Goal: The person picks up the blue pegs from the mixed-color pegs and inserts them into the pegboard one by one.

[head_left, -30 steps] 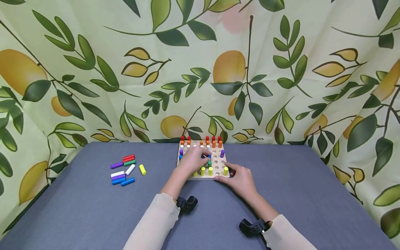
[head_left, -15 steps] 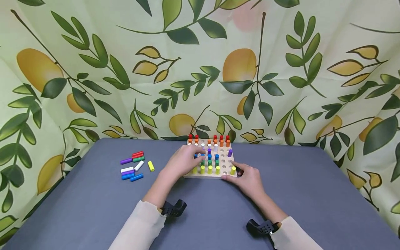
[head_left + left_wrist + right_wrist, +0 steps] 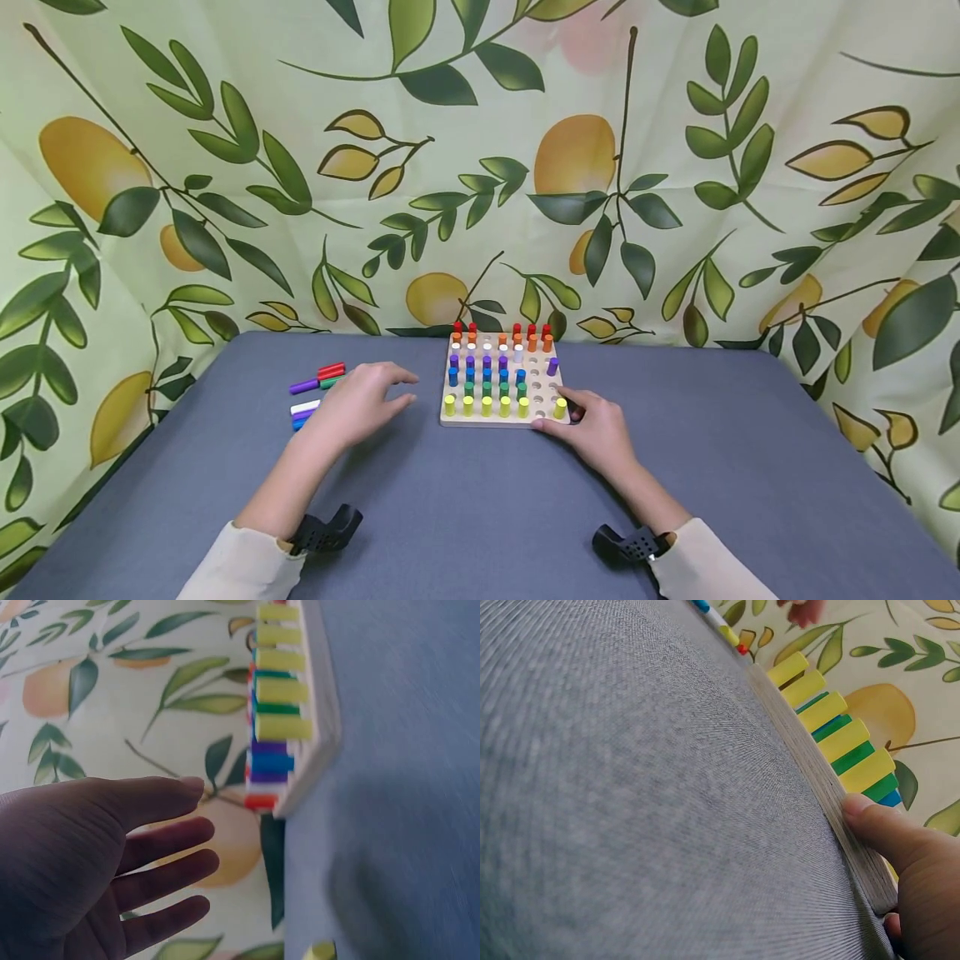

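Observation:
A wooden pegboard (image 3: pixel 491 423) stands on the table, with rows of red, orange, white, purple, blue, green and yellow pegs upright in its holes. My right hand (image 3: pixel 596 427) grips its front right corner, thumb on the front edge in the right wrist view; some fingers are hidden behind the board. Left of the board, my left hand (image 3: pixel 358 408) hovers with nothing in it, its thumb and fingers apart in the left wrist view. It partly covers a group of loose pegs, among them a purple peg (image 3: pixel 303 387), a red peg (image 3: pixel 332 367) and a white peg (image 3: pixel 304 407).
A grey-blue cloth covers the table (image 3: pixel 480 508). Close behind the pegboard hangs a curtain (image 3: pixel 480 167) printed with leaves and fruit. Open holes show in the board's right-hand columns. A black wrist camera (image 3: pixel 327 531) sits on the left forearm.
My left hand has left the board and moved left toward the loose pegs. A purple peg now stands in the purple row where the hand was. My right hand stays at the corner.

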Tool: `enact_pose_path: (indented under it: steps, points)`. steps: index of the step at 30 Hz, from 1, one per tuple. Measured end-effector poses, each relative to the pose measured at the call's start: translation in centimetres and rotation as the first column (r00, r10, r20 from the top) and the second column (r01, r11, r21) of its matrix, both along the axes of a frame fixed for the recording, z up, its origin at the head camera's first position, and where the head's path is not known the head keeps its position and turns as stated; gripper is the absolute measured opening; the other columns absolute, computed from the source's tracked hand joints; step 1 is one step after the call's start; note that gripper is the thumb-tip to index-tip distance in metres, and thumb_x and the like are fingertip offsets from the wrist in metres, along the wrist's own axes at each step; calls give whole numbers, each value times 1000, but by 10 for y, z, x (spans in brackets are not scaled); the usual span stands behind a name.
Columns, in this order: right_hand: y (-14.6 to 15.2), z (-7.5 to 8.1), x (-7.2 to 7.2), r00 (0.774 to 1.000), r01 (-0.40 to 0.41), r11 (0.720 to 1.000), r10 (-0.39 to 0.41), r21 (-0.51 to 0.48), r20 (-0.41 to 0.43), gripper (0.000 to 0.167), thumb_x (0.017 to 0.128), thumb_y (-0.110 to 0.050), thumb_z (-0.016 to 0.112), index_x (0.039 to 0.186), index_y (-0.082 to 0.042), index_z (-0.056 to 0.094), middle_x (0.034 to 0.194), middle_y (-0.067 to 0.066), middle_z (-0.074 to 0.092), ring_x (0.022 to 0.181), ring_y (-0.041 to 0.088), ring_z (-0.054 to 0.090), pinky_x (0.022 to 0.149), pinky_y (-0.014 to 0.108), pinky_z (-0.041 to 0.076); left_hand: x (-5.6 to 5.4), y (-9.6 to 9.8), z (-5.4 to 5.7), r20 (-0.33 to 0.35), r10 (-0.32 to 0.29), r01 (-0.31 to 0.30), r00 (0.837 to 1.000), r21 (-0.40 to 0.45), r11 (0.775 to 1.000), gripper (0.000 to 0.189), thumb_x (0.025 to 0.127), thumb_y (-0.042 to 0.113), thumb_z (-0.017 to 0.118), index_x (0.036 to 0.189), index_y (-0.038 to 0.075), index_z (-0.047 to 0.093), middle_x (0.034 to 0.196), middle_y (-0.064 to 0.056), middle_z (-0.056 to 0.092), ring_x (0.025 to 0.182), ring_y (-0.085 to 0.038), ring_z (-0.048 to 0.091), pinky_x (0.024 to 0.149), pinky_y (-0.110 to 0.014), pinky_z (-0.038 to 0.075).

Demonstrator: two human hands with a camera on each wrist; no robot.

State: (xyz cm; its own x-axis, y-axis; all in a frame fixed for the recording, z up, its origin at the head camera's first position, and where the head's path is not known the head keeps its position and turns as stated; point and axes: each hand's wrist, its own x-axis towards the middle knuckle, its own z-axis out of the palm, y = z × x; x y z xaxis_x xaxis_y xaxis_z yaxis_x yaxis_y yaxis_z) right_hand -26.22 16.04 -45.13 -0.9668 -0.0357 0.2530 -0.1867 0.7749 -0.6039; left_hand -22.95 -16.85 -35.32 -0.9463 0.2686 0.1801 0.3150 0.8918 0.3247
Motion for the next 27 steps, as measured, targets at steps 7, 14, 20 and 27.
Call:
enact_pose_path:
  steps: [7,14,20,27]
  points:
    - [0,0,-1,1000,6,1000,-6,-7,8,77,70,-55,88,130,-9,69,85,5,64,75,15,51,63,24,36,9,-35,-8,-70,7,-7,997,0,1000,26,87,12,77,113,7,76,111,-9,76,107,-29,71,92,-50,56]
    - [-2,-1,0,1000,2,1000,-3,-9,-1,78,69,-54,89,130,-9,70,84,5,65,75,14,52,63,23,37,20,-69,-19,-42,76,-73,996,61,995,28,88,11,75,116,6,76,114,-14,76,103,-32,72,86,-53,57]
    - [-2,0,-1,1000,-1,1000,1,-11,-5,75,70,-52,89,130,-9,70,85,5,66,75,15,52,64,24,38,20,-84,-21,-29,105,-103,994,44,994,30,87,13,77,116,4,75,111,-18,75,97,-31,72,83,-54,56]
    - [-1,0,-2,1000,-5,1000,5,-2,-11,74,70,-51,89,129,-9,70,85,5,65,75,14,53,64,24,38,18,-93,-24,-41,116,-114,992,52,992,27,86,12,78,113,4,76,106,-15,74,92,-28,70,77,-49,56]
